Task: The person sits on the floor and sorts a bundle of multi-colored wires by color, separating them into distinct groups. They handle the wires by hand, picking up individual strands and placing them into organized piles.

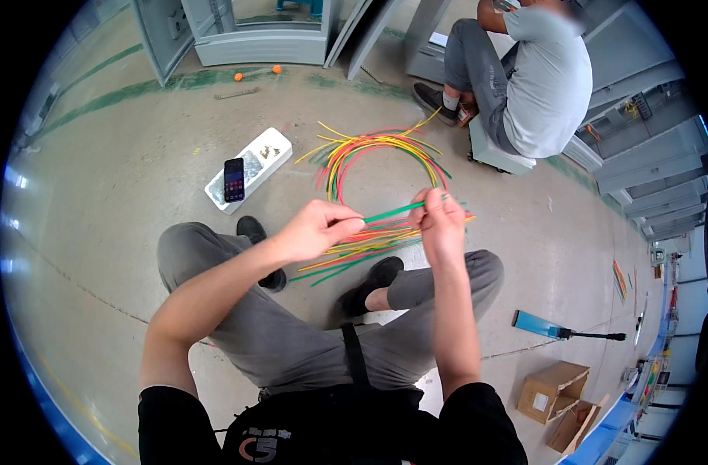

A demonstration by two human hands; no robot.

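A green wire (pixel 391 212) is stretched between my two hands, above the floor in front of my knees. My left hand (pixel 323 229) pinches it at one side, thumb pressed on the fingers. At the other side my right hand (pixel 437 221) grips it near an end, fingers curled. Below and beyond the hands, a loose coil of red, yellow and green wires (pixel 340 159) lies on the floor. More straight lengths of wire (pixel 346 254) in the same colours lie between my feet, partly hidden by my hands.
A white foam box (pixel 267 153) holding a phone (pixel 234 180) and small metal parts stands left. A person (pixel 544 85) sits at the far right by grey cabinets. On the right lie a blue tool (pixel 541 324) and cardboard boxes (pixel 551 391). An orange-ended rod (pixel 258 73) lies ahead.
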